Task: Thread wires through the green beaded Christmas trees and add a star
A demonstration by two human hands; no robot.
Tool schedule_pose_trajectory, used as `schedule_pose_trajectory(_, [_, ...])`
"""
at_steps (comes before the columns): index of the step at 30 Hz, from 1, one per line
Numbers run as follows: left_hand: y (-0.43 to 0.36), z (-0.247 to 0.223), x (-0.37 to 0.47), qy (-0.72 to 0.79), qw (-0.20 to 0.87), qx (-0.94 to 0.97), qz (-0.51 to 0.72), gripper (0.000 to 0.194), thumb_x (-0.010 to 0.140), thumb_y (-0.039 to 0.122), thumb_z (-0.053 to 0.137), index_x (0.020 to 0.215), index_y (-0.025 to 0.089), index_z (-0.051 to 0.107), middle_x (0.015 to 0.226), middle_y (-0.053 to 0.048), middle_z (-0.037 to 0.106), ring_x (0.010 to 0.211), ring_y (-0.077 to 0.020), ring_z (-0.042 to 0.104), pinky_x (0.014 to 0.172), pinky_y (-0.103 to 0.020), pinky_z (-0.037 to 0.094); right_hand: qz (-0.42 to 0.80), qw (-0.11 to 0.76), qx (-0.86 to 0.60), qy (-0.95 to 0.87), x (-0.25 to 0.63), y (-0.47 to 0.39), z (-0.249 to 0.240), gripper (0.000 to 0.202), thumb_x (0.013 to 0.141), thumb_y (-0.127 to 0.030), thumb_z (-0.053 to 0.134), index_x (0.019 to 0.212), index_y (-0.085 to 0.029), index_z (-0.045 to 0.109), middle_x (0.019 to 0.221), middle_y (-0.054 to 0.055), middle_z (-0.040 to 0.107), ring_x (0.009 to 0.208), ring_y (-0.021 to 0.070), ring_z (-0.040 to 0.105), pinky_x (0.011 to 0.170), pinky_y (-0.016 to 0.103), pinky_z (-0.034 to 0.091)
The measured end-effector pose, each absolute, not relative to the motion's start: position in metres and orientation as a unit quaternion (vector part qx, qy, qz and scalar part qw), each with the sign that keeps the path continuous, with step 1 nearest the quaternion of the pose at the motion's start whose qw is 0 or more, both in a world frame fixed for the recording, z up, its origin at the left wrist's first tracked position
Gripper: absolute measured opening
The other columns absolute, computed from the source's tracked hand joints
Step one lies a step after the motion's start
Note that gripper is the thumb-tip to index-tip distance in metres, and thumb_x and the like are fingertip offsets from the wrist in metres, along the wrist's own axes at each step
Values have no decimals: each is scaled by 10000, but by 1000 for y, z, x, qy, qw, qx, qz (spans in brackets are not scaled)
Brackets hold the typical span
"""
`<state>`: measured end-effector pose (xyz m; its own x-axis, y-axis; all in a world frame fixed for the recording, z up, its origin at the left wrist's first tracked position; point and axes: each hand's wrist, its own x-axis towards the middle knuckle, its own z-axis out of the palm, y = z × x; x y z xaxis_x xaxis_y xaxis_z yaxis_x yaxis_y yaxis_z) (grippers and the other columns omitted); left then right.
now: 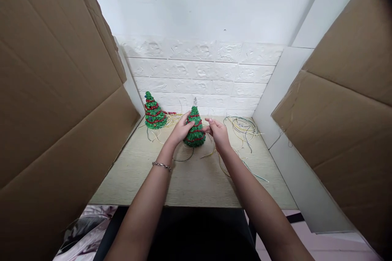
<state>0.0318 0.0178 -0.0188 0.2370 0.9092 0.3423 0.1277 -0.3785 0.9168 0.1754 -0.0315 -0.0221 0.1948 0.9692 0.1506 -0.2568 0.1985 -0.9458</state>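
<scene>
A small green tree (195,132) with red garland and a silvery wire tip stands upright near the middle of the table. My left hand (181,127) holds it from the left side, thumb across its front and fingers behind. At its right side is my right hand (217,131), fingers curled with thumb and index finger close together by the red garland; whatever they pinch is too small to make out. A second green tree (155,114) with red garland and small coloured balls stands at the back left, touched by neither hand.
Coiled yellowish and dark wires (243,126) lie at the back right of the table (196,187). More loose wires (174,120) spread between and behind the trees. Cardboard panels (61,89) rise on both sides, and a white brick-patterned wall (202,65) stands behind.
</scene>
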Motion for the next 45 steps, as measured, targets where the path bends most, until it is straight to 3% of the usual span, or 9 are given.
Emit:
schedule_pose_trajectory(3, [11,-22,40,421,337,696,474,677,689,380,605,1279,122,394,1340,-148,423,1259,-275,381,1065,-412,265,414,657,-458,-433,178,-30,-23,439,745,-491,493,980,-140,614,463,-83,319,444,85,368,505,225,395])
schedule_pose_trajectory(6, [3,-31,54,482,238,675,505,913,559,424,744,1311,121,324,1335,-182,402,1251,-320,369,1037,-438,288,371,659,-501,-421,181,-29,-24,366,788,-417,402,963,-159,593,520,-64,309,470,93,343,482,216,364])
schedule_pose_trajectory(10, [2,-43,64,488,170,658,548,758,594,367,734,1228,152,378,1206,-148,504,1144,-292,467,970,-416,356,324,621,-540,-467,183,-32,-21,332,798,-292,338,960,-163,598,545,-39,369,510,111,368,547,234,376])
schedule_pose_trajectory(14, [7,-46,61,478,172,658,555,700,600,339,724,1192,166,392,1163,-130,522,1109,-283,491,953,-414,371,182,559,-545,-598,183,-35,-3,405,841,-269,328,1120,-158,600,786,50,579,767,167,523,770,292,418])
schedule_pose_trajectory(17, [8,-39,55,453,177,667,564,726,593,345,733,1202,165,381,1181,-134,512,1130,-280,485,975,-407,362,81,507,-554,-656,182,-34,21,401,851,-244,355,1142,-151,613,933,104,593,920,207,527,845,324,395])
schedule_pose_trajectory(23, [-5,-11,45,426,169,621,636,742,601,412,737,1202,170,375,1178,-119,506,1125,-250,490,970,-373,387,26,437,-525,-730,176,-41,74,337,876,-220,410,1102,-158,652,868,82,586,878,181,541,816,296,402])
schedule_pose_trajectory(28, [-16,4,45,407,205,593,664,745,607,381,742,1208,157,363,1193,-121,491,1190,-258,441,1006,-367,363,36,492,-485,-722,171,-57,97,228,857,-272,509,974,-242,703,827,38,603,827,168,552,775,307,408])
schedule_pose_trajectory(33, [-18,6,48,408,250,577,662,765,575,345,759,1199,154,359,1208,-127,475,1236,-286,393,1013,-375,364,8,461,-495,-736,164,-72,103,197,846,-304,533,899,-244,714,773,30,563,748,150,516,697,288,382])
schedule_pose_trajectory(45, [-23,7,51,387,236,625,635,820,562,280,762,1243,185,316,1192,-117,501,1144,-260,480,960,-352,408,-141,378,-505,-763,157,-60,82,287,913,-305,389,918,-197,655,893,34,564,712,106,489,544,240,263])
